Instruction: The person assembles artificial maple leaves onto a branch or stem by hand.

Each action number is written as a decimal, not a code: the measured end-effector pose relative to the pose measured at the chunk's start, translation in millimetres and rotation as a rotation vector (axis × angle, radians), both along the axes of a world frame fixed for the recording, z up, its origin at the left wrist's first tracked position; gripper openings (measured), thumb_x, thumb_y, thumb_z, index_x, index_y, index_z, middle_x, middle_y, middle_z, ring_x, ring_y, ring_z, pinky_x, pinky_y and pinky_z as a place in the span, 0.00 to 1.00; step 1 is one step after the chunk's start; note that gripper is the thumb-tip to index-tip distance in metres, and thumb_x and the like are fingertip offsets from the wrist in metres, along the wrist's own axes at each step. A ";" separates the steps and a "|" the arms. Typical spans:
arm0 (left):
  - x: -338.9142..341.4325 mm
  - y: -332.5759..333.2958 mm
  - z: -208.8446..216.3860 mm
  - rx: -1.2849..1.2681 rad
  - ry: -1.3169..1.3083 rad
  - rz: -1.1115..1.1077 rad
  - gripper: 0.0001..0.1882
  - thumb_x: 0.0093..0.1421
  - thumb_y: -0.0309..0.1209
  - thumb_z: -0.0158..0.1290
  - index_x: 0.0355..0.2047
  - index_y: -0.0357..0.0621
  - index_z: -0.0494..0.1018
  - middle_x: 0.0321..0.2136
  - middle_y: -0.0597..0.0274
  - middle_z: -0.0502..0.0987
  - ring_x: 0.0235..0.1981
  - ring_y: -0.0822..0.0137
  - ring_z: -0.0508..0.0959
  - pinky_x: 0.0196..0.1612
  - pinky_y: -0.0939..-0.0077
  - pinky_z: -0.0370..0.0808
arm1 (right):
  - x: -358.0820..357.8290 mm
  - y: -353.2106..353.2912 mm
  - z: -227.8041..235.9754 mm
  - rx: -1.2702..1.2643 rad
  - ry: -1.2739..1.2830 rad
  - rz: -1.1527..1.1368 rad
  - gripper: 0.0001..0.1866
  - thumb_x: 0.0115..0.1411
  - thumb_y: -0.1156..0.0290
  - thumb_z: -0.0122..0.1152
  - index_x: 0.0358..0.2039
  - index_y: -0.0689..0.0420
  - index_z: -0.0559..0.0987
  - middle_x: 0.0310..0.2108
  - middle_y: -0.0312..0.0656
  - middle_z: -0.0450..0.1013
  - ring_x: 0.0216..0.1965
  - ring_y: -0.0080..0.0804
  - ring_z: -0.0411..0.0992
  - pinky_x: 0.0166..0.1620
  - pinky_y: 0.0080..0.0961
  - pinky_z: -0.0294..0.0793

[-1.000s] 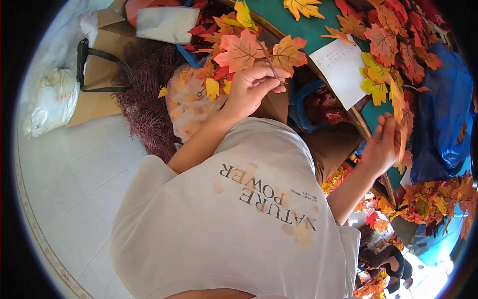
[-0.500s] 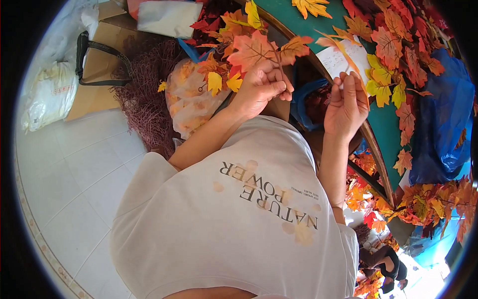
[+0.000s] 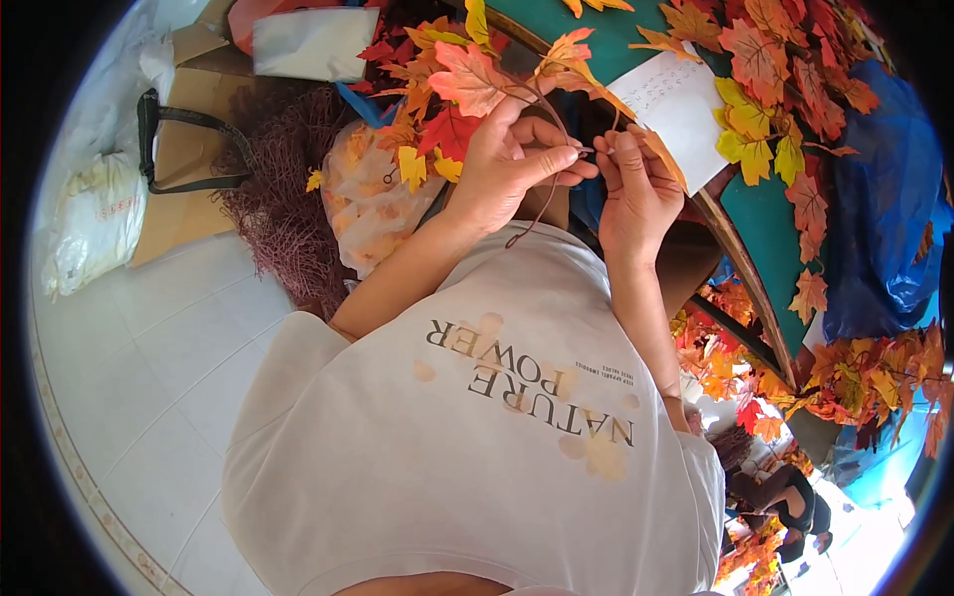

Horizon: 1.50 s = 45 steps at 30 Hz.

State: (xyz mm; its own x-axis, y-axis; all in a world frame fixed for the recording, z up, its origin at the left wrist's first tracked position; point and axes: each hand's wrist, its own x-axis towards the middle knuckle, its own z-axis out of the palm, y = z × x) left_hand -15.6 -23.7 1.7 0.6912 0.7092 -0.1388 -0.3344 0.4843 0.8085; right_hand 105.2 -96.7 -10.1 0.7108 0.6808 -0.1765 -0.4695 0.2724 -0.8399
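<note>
My left hand (image 3: pixel 512 164) is closed around a thin brown artificial stem (image 3: pixel 545 207), whose loose end hangs below the fingers. A pinkish-orange maple leaf (image 3: pixel 470 79) stands out above this hand. Close beside it, my right hand (image 3: pixel 639 194) pinches an orange artificial maple leaf (image 3: pixel 664 159) at its thin stalk. That leaf is seen nearly edge-on. The fingertips of both hands almost meet at the brown stem, and the exact joint between stalk and stem is too small to make out.
A green-topped table (image 3: pixel 757 214) with a wooden edge holds a white written sheet (image 3: pixel 676 104) and leaf garlands (image 3: pixel 760 60). Blue plastic (image 3: pixel 879 219) lies at right. A leaf-filled clear bag (image 3: pixel 358 204), a tangled brown heap (image 3: pixel 288 189) and cardboard (image 3: pixel 194 129) are at left. Another person (image 3: pixel 795 507) appears lower right.
My right hand has moved left with its orange leaf, up to my left hand. The brown stem's end now hangs below my left fingers. The view has shifted slightly.
</note>
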 end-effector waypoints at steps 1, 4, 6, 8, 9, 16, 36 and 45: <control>0.2 0.4 -2.1 0.056 -0.014 -0.003 0.33 0.56 0.19 0.52 0.60 0.45 0.51 0.29 0.61 0.71 0.33 0.61 0.79 0.36 0.72 0.79 | 0.5 0.1 -1.9 0.024 0.040 -0.005 0.09 0.55 0.77 0.61 0.37 0.63 0.75 0.30 0.43 0.75 0.32 0.31 0.76 0.34 0.19 0.76; 3.0 -1.0 -2.5 0.067 -0.044 -0.018 0.34 0.57 0.21 0.52 0.61 0.46 0.49 0.30 0.61 0.71 0.34 0.63 0.79 0.36 0.74 0.79 | 1.5 -2.7 -2.9 0.030 0.081 -0.005 0.09 0.55 0.77 0.61 0.37 0.63 0.75 0.30 0.41 0.75 0.32 0.29 0.75 0.35 0.19 0.76; 5.5 -3.6 -3.1 0.022 -0.059 -0.029 0.34 0.57 0.21 0.52 0.61 0.47 0.49 0.30 0.62 0.71 0.34 0.63 0.79 0.37 0.74 0.78 | -0.7 -4.5 -5.6 0.031 0.058 -0.019 0.09 0.55 0.77 0.61 0.37 0.63 0.75 0.30 0.41 0.75 0.31 0.28 0.75 0.34 0.19 0.75; 10.9 -8.0 -5.9 -0.004 -0.085 0.038 0.36 0.56 0.20 0.51 0.61 0.47 0.47 0.28 0.62 0.71 0.35 0.64 0.79 0.38 0.75 0.78 | -3.3 -5.7 -8.8 0.032 0.036 -0.031 0.09 0.55 0.77 0.60 0.37 0.62 0.75 0.30 0.41 0.75 0.31 0.27 0.75 0.34 0.19 0.75; 12.5 -9.0 -4.9 -0.005 -0.084 0.034 0.36 0.56 0.20 0.51 0.61 0.47 0.47 0.28 0.62 0.71 0.35 0.64 0.79 0.38 0.75 0.78 | -4.6 -6.0 -10.2 0.049 0.017 -0.015 0.09 0.55 0.78 0.60 0.37 0.63 0.75 0.30 0.40 0.75 0.31 0.27 0.74 0.34 0.19 0.75; 18.4 -9.1 -4.5 -0.004 -0.008 0.039 0.35 0.54 0.18 0.53 0.60 0.42 0.51 0.27 0.56 0.74 0.31 0.65 0.79 0.37 0.78 0.76 | -0.3 -7.2 -9.2 0.122 0.163 0.100 0.03 0.59 0.75 0.55 0.33 0.59 0.75 0.30 0.40 0.74 0.31 0.24 0.74 0.30 0.18 0.76; 22.1 -10.7 -11.5 -0.035 0.030 0.068 0.25 0.55 0.18 0.51 0.53 0.40 0.57 0.26 0.62 0.74 0.29 0.71 0.77 0.34 0.79 0.76 | -7.9 -6.3 -19.7 0.094 0.095 0.010 0.06 0.58 0.76 0.56 0.37 0.60 0.76 0.30 0.38 0.74 0.28 0.20 0.72 0.31 0.15 0.74; 21.2 -7.7 -10.8 -0.007 -0.044 0.002 0.32 0.54 0.18 0.54 0.57 0.39 0.55 0.25 0.54 0.75 0.28 0.67 0.79 0.33 0.79 0.77 | -9.7 -8.8 -27.8 0.104 0.088 -0.031 0.11 0.56 0.81 0.57 0.40 0.62 0.72 0.33 0.36 0.72 0.31 0.22 0.71 0.36 0.19 0.73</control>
